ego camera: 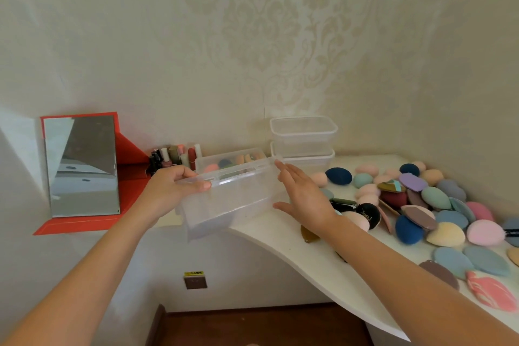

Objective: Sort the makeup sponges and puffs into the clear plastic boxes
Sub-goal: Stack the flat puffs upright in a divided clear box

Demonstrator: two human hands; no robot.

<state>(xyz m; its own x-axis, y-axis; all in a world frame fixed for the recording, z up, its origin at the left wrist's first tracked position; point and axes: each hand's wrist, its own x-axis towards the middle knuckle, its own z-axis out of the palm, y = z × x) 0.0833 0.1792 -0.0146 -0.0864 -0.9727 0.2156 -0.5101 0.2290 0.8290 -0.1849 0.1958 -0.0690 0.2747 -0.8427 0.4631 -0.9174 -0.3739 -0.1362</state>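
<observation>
My left hand (pixel 171 187) grips the left rim of an empty clear plastic box (pixel 238 202), held tilted above the table's left end. My right hand (pixel 303 199) lies flat, fingers straight, against the box's right side. Behind it another clear box (pixel 202 163) holds several sponges in pink, orange and dark blue. Two lidded clear boxes (pixel 303 137) stand stacked by the wall. Many coloured sponges and flat puffs (pixel 421 211) lie spread over the white table (pixel 280 236) to the right.
A red-framed mirror (pixel 81 166) stands at the left. Nail polish and lipstick bottles (pixel 175 157) are lined up by the wall beside it. The table's curved front edge runs down to the lower right. A wall socket (pixel 195 280) sits below.
</observation>
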